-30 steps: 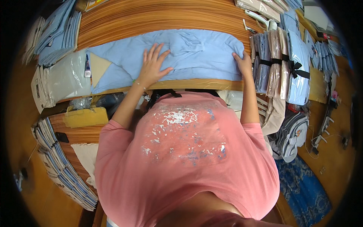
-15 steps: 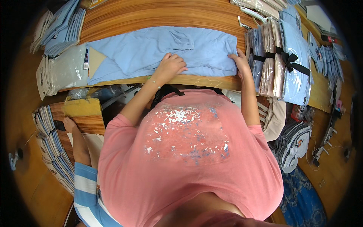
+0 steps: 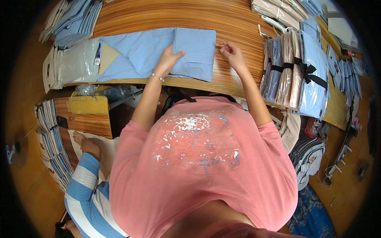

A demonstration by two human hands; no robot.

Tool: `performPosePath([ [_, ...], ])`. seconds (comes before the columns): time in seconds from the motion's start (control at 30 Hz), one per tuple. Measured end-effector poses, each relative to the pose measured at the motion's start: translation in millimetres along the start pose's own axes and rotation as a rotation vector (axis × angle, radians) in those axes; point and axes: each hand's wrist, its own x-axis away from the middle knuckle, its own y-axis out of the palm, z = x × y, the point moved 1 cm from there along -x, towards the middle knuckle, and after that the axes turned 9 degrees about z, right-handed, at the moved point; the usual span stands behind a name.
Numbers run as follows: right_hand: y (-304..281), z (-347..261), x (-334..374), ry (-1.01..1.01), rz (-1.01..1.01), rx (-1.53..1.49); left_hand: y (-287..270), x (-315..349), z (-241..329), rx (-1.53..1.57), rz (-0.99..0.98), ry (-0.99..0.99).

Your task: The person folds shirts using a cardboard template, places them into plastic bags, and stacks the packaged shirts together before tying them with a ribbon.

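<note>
A long light blue garment lies across the wooden table in front of me. Its right end is doubled over to the left, making a smooth rectangular flap. My left hand rests on the cloth at the flap's left edge, thumb spread over the flap; its fingertips are partly hidden. Just right of the folded end, my right hand hovers off the cloth, holding nothing, its fingers loosely bent and apart. A beige triangular piece shows at the garment's left end.
Clear-bagged garments lie at the table's left, with folded blue ones beyond. Packed bundles tied with black ribbon stand at right, near a white handle. A person in a striped sleeve sits at lower left beside a phone.
The garment's right end has been folded over leftward, shortening it. My right hand has let go of the cloth and moved left. The other person's hand has drawn back from the phone.
</note>
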Motion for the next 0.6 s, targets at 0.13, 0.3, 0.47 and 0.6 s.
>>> performPosePath([
  [0.13, 11.2, -6.8, -7.5, -0.365, 0.150, 0.478, 8.1, 29.8, 9.9, -0.669, 0.406, 0.614],
  [0.3, 25.1, -10.4, -26.9, -0.704, 0.272, 0.697, 74.7, 69.7, -50.6, -1.074, 0.239, 0.673],
  [0.47, 23.7, -7.8, -53.1, -0.791, 0.117, 0.817, 71.4, 64.5, -57.1, -1.195, 0.236, 0.568],
  [0.6, 15.3, -79.9, -26.2, -0.799, -0.091, 0.662, 37.7, 100.1, -29.3, -0.499, -0.021, 0.402],
])
